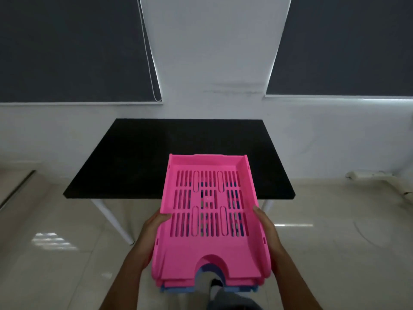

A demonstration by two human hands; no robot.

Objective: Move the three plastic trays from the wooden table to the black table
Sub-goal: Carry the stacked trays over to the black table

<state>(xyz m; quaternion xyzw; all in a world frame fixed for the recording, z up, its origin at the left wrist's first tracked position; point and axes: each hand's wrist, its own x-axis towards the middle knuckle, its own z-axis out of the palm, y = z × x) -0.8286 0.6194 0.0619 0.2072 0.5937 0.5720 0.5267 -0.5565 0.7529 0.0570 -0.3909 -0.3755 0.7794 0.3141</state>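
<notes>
1. Load: a nested stack of trays is carried in the air, clear of any surface. A pink tray is on top; a second pink edge and a blue edge show beneath it at the near end. That suggests three trays, but the count cannot be confirmed from this view.
2. Left hand: fingers wrapped on the left side wall of the stack, thumb over the rim. Clamped on the stack.
3. Right hand: fingers closed along the right side wall, thumb on the rim. Clamped on the stack.
4. Position: the far end of the stack overlaps the near edge of the black table in the picture. The near end hangs over the floor. The stack appears to be held above the table, not resting on it.
5. Destination: no trays lie on the visible part of the black table.
6. Source: the wooden table is not in view.
7. Progress, judged: pick-up is done and the carry is near its end. Placement is not yet done.
8. Remaining, judged: advance until the whole stack is over the black table, lower it flat, then release both hands. If the trays must lie separately, un-nest them afterwards.
</notes>
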